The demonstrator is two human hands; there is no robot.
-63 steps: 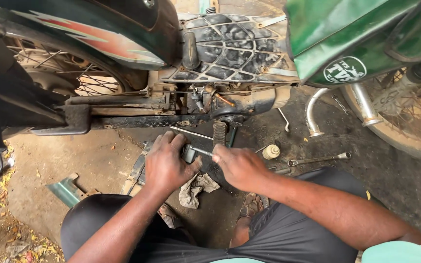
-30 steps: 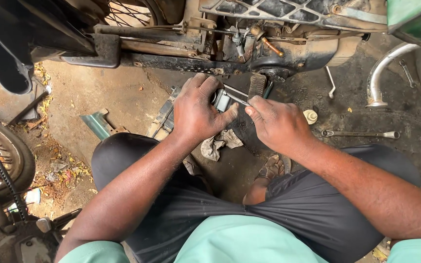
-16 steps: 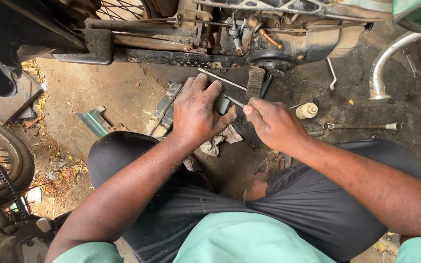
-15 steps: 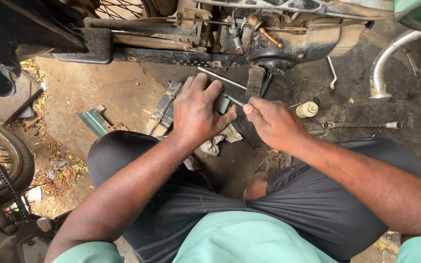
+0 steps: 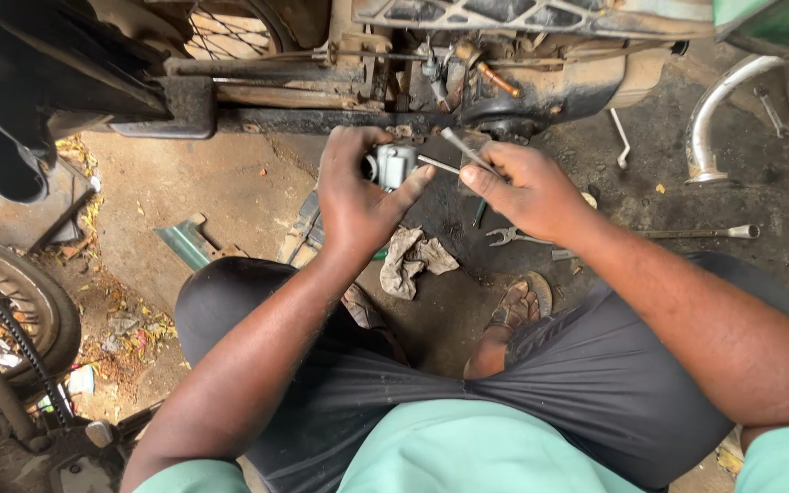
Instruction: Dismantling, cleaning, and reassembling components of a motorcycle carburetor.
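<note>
Metal part point(image 5: 395, 165) above crumpled rag point(image 5: 415, 260)

Small grey metal part point(image 5: 394, 164), blocky with a round dark opening on its left face, held up off the ground at upper centre of the frame, just below the motorcycle's underside. Gripped in the left hand point(image 5: 355, 196), fingers wrapped over its top and thumb beneath. Thin metal rod point(image 5: 457, 151), straight and silvery, slanting from upper left down to the right, pinched in the right hand point(image 5: 527, 190), just right of the part. Second slim rod point(image 5: 437, 165) jutting from the part's right side toward the right hand.
</note>
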